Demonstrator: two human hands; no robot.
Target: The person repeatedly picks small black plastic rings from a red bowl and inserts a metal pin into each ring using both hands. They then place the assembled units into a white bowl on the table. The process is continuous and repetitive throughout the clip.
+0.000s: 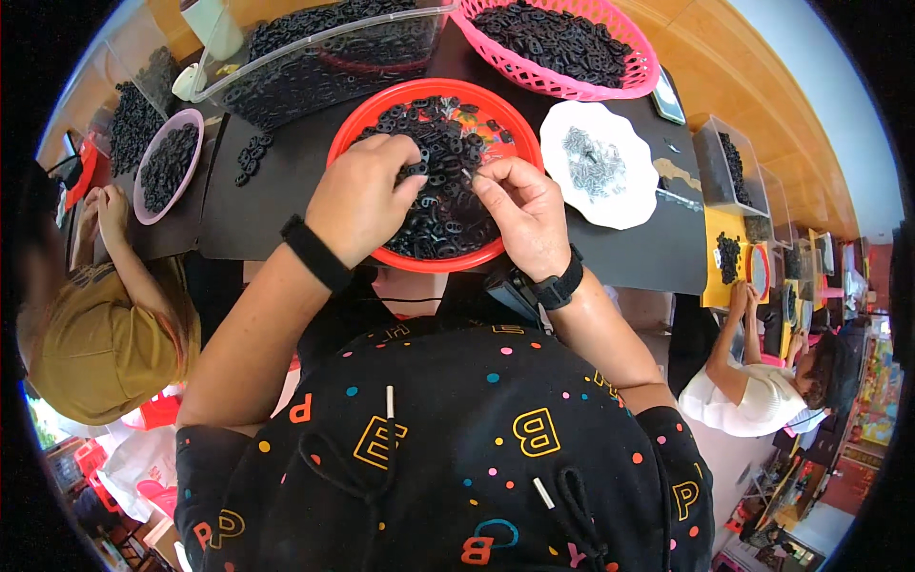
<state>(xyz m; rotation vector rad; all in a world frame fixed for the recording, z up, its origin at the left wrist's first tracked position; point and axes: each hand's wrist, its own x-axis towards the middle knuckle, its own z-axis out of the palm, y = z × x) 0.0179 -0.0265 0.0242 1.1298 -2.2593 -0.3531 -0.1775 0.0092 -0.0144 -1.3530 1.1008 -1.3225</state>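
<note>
A red round tray (pixel 427 92) in front of me holds a heap of small black plastic pieces (pixel 446 214) with rounded, holed shapes. My left hand (pixel 362 191) is over the tray's left side, its thumb and forefinger closed on a small black plastic piece (pixel 416 170). Over the right side, my right hand (pixel 526 212) pinches a tiny silvery metal pin (pixel 467 174) between thumb and forefinger. Both hands are close together and apart from the heap's far edge. Beside my right hand, a white scalloped plate (pixel 629 205) carries loose metal pins (pixel 596 167).
Behind the tray stand a clear bin (pixel 315 57) and a pink basket (pixel 640 81), both full of black pieces. A phone (pixel 669 98) lies at the table's far right. Co-workers sit on either side, one near a pink bowl (pixel 194 153), one beside a yellow table (pixel 717 286).
</note>
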